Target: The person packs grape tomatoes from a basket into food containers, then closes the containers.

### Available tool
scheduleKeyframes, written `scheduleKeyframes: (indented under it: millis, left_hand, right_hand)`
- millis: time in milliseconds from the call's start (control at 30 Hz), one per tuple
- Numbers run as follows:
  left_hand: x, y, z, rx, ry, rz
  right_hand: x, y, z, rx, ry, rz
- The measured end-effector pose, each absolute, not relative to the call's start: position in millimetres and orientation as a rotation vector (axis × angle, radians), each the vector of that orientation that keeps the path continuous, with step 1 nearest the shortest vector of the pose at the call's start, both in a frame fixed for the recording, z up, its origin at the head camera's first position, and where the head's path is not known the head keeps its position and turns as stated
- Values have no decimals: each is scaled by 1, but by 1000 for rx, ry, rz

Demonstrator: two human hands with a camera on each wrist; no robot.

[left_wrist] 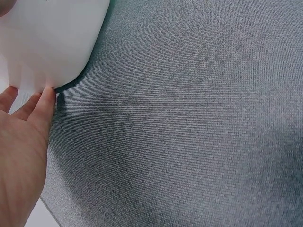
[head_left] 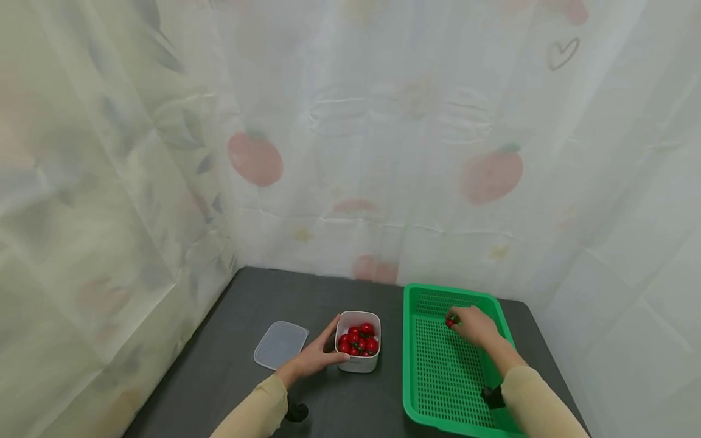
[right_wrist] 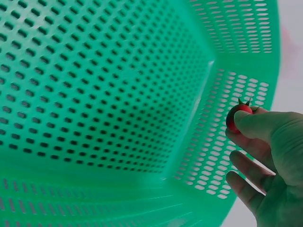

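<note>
A small white square container point(head_left: 358, 365) stands on the dark table, with several red cherry tomatoes point(head_left: 355, 340) inside. My left hand point(head_left: 313, 358) grips its left side, the thumb along the front and the fingers at the far left corner. In the left wrist view, fingertips press against the smooth white wall. Over the far part of a green plastic basket point(head_left: 408, 371), my right hand point(head_left: 475, 326) pinches one cherry tomato point(right_wrist: 234, 119) between thumb and forefinger. Its green stem end points up in the right wrist view, while the other fingers are loosely bent.
A translucent square lid point(head_left: 280, 345) lies flat on the table point(head_left: 252, 304), left of the container. The basket has a slotted floor and raised walls, at the table's right side. Printed curtains point(head_left: 383, 182) hang behind and on both sides.
</note>
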State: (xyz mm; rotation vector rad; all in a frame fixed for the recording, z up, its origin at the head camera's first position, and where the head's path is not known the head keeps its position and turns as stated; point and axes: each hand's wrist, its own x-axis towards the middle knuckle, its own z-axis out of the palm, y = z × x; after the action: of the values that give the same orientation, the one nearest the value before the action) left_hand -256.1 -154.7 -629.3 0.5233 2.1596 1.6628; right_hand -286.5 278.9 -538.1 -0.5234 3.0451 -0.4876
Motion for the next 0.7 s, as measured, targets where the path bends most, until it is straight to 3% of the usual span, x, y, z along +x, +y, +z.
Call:
scheduleKeyframes:
  millis: [700]
  left_hand:
    - [-256, -155, -632, 562, 2166, 1669]
  right_hand:
    - [-287, 237, -507, -754, 3065, -611]
